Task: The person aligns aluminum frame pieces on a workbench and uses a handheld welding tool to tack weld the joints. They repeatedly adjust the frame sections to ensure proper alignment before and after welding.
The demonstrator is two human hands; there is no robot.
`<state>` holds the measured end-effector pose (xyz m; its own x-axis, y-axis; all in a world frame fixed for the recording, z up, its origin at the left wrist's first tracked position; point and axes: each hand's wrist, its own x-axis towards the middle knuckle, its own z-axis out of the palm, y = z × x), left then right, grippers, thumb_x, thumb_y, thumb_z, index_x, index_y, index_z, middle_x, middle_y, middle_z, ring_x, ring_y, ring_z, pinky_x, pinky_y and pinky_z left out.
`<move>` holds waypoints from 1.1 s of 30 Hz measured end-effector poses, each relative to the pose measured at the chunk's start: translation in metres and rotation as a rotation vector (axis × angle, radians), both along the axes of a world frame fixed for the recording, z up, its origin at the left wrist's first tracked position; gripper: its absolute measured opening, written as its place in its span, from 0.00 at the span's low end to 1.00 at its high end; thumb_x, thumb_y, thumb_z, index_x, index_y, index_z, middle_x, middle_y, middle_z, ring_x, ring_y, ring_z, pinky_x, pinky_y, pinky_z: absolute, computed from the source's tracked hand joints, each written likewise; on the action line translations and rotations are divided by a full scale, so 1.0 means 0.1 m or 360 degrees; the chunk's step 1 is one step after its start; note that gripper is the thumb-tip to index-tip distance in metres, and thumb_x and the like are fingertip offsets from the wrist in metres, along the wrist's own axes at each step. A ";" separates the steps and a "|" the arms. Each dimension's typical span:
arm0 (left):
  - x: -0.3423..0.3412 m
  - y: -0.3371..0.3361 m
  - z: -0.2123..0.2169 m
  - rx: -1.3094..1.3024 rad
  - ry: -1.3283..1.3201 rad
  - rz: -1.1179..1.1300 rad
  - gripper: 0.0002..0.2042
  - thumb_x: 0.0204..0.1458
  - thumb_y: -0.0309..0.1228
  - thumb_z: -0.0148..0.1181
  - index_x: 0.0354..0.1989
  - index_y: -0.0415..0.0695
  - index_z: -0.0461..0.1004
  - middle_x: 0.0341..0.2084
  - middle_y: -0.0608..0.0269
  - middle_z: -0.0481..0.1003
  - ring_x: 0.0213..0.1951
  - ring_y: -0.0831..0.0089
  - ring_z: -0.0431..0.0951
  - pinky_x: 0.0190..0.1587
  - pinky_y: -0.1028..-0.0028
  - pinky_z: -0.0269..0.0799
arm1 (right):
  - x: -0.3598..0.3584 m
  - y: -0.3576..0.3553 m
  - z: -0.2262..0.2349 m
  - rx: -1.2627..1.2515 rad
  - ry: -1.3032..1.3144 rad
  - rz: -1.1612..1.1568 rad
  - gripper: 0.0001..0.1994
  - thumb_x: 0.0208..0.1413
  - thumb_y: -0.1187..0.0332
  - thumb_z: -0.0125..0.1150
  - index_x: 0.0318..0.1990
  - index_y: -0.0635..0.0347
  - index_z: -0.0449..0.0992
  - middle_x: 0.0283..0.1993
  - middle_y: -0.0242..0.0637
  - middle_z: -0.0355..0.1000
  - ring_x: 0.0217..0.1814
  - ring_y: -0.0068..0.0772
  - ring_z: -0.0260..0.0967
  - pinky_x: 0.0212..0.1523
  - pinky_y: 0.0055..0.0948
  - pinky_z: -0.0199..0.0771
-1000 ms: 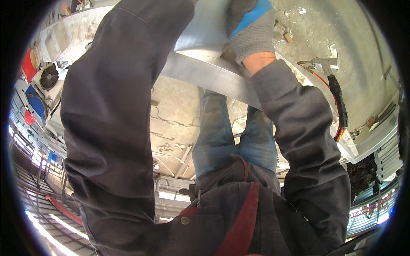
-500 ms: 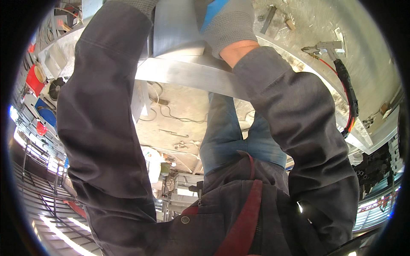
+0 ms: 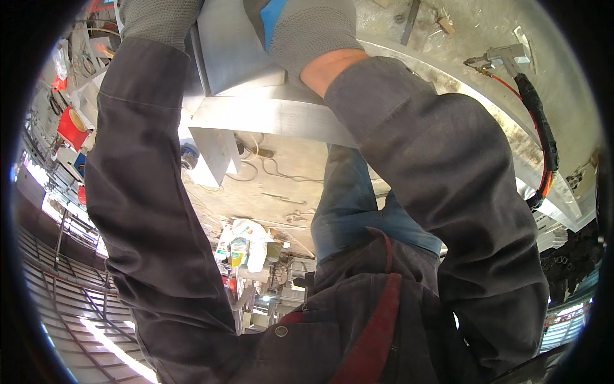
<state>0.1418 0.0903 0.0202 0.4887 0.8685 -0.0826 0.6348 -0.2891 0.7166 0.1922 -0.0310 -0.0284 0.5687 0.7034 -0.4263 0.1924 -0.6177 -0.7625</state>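
Note:
At the upper left, my left hand (image 3: 160, 22) wears a grey knit glove and rests beside the left edge of a bright, flat-faced metal piece (image 3: 236, 48). My right hand (image 3: 316, 32), in a grey glove with a blue part, is at the right side of that piece. Both sets of fingers run past the top of the picture or are hidden, so their grip does not show. The metal piece sits on a pale metal work surface whose front edge (image 3: 268, 118) crosses below my wrists.
On the right of the surface lies a grey metal tool (image 3: 508, 56) with a black-sleeved cable (image 3: 534, 115) and red hose. Small blocks (image 3: 446, 25) and a dark bar (image 3: 410, 22) lie near the top. Wires and bags (image 3: 246, 243) are on the floor below. A red container (image 3: 72, 128) stands at left.
The view has turned, so my hands and the metal piece appear further left and the tool further right. More of my left glove shows. Both hands stay beside the piece.

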 end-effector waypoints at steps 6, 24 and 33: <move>-0.05 -0.04 0.04 -0.0024 -0.0049 0.0026 0.29 0.64 0.35 0.66 0.69 0.33 0.66 0.54 0.53 0.75 0.51 0.70 0.78 0.52 0.74 0.76 | 0.01 -0.03 0.11 -0.0074 0.0003 -0.0006 0.19 0.70 0.54 0.50 0.45 0.62 0.78 0.43 0.61 0.81 0.49 0.66 0.80 0.48 0.54 0.79; -0.81 -0.40 0.17 -0.0122 -0.0457 0.0342 0.27 0.63 0.34 0.67 0.66 0.33 0.71 0.49 0.57 0.78 0.46 0.74 0.79 0.48 0.76 0.75 | 0.00 -0.06 -0.32 -0.0271 -0.0862 0.1136 0.23 0.66 0.58 0.58 0.60 0.68 0.75 0.56 0.56 0.79 0.61 0.56 0.77 0.59 0.46 0.74; -1.41 -1.11 0.27 0.0012 -0.0145 0.0659 0.24 0.62 0.34 0.69 0.62 0.32 0.75 0.44 0.60 0.80 0.40 0.76 0.79 0.45 0.76 0.76 | 0.08 -0.10 -0.40 -0.0300 -0.0996 0.1266 0.27 0.66 0.55 0.59 0.63 0.69 0.72 0.57 0.57 0.78 0.62 0.57 0.76 0.61 0.47 0.73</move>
<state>0.0010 -0.0209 0.0474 0.1036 0.9935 -0.0481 0.6327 -0.0285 0.7739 0.1997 -0.0407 -0.0687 0.1257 0.9258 -0.3565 0.9275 -0.2372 -0.2888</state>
